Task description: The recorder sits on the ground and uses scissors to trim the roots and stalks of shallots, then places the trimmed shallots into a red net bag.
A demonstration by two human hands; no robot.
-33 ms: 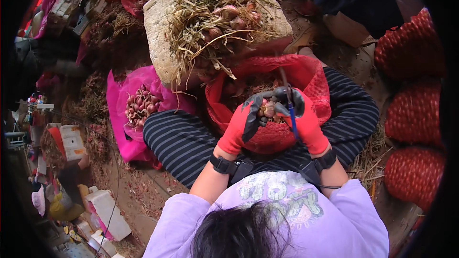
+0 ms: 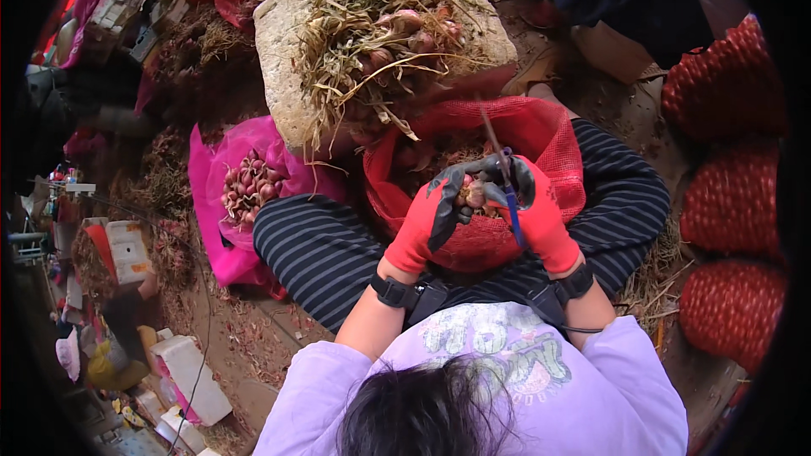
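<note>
My left hand (image 2: 437,207), in a red glove with a dark palm, is closed round a small bunch of shallots (image 2: 472,194). Facing it, my right hand (image 2: 536,207), gloved the same way, grips a blue-handled knife (image 2: 513,212) whose narrow blade points up and away. Both hands are over an open red mesh sack (image 2: 553,131) between my legs, with dry skins and trimmings inside. Beyond the sack, a pale slab (image 2: 283,88) bears a heap of shallots with dried stalks (image 2: 355,50).
To the left, a pink mesh bag (image 2: 207,240) holds loose shallots (image 2: 251,188). Full red mesh sacks (image 2: 731,207) line the right side. White foam boxes (image 2: 193,378) stand at lower left. Another person's dark-clothed body (image 2: 629,0) is at the upper right. Dry debris litters the floor (image 2: 262,321).
The knife has tilted in my right hand, its blade tip swinging to the left and away. My left hand and the shallots stay nearly still.
</note>
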